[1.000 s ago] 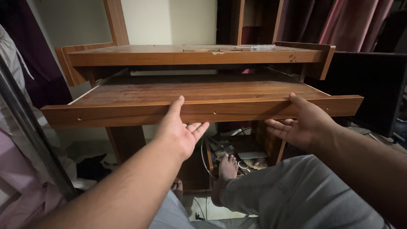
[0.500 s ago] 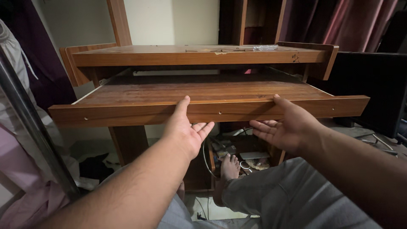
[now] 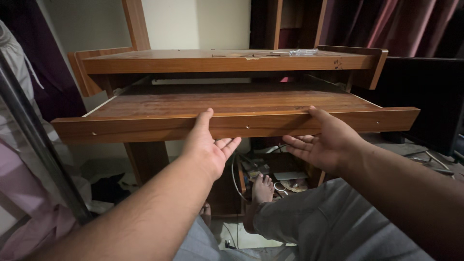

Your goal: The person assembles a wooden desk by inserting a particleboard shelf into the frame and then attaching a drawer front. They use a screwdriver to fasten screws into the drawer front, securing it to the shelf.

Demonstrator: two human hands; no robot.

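i'm hooking my left hand (image 3: pixel 209 147) and right hand (image 3: pixel 325 142), palms up and fingers loose, under the pull-out tray (image 3: pixel 232 123) at 12 o'clock; tray is sitting drawn out.

The pull-out tray (image 3: pixel 232 104) is brown wood, worn matt on top, its front edge smoother.

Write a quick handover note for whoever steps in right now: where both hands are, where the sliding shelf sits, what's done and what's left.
Left hand: open, thumb up on the front edge of the pull-out shelf, fingers below.
Right hand: open, same hold further right.
Shelf: drawn well out from under the desk top, bare.
Done: shelf extended.
Left: probably sliding it further or back; the hands only rest on the edge.
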